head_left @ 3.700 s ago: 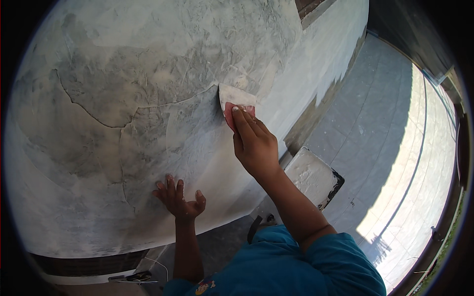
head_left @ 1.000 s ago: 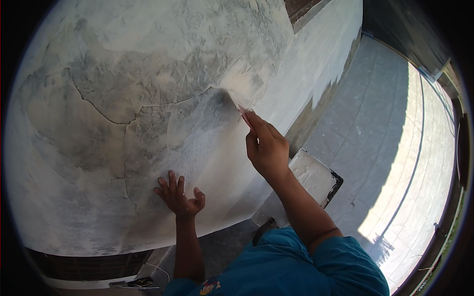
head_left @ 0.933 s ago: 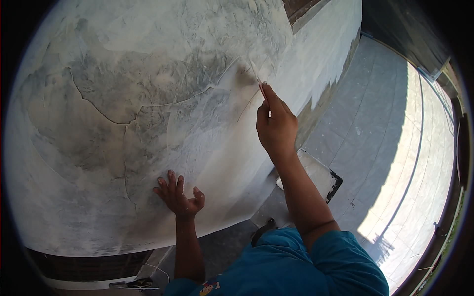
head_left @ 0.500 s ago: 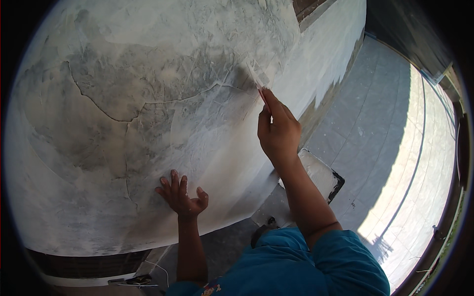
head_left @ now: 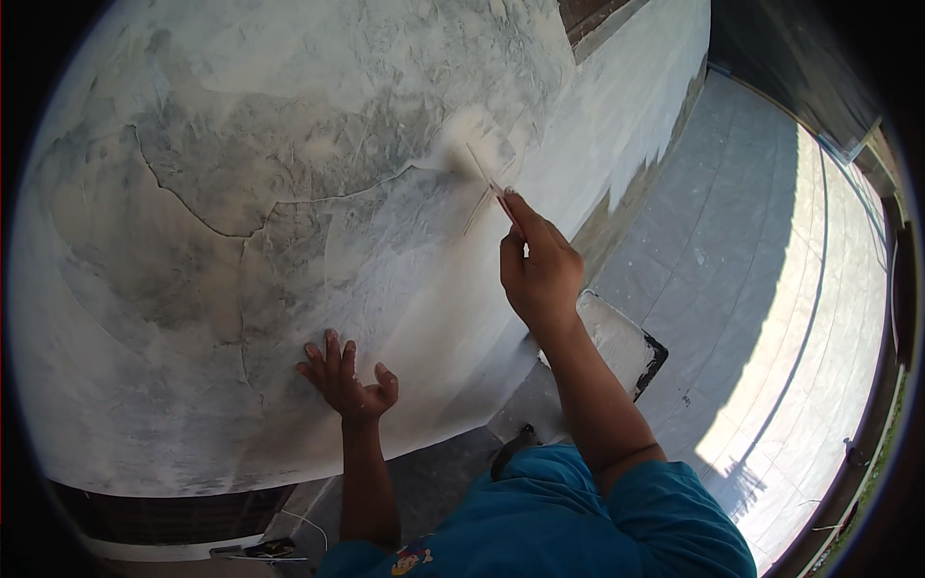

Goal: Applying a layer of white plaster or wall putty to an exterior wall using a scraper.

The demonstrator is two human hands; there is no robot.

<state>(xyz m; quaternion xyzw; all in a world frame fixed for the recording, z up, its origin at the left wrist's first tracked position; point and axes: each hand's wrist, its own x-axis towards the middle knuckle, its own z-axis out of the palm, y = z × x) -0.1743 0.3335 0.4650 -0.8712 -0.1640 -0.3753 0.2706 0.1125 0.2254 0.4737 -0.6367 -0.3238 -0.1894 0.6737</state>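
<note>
My right hand grips a putty knife with a reddish handle, its flat blade pressed edge-on against a grey and white plastered wall. A patch of fresh white filler lies around the blade. A long dark crack runs across the wall to the left of it. Lower down, my left hand rests flat on the wall with fingers spread, holding nothing.
A white rectangular tray with a black rim sits on the grey tiled floor just behind my right forearm. Bright sunlight falls on the tiles at the right. A dark band runs along the wall's base at the lower left.
My right hand has swept the putty knife up and to the left along the wall, turning the blade edge-on. My left hand has stayed flat on the wall.
</note>
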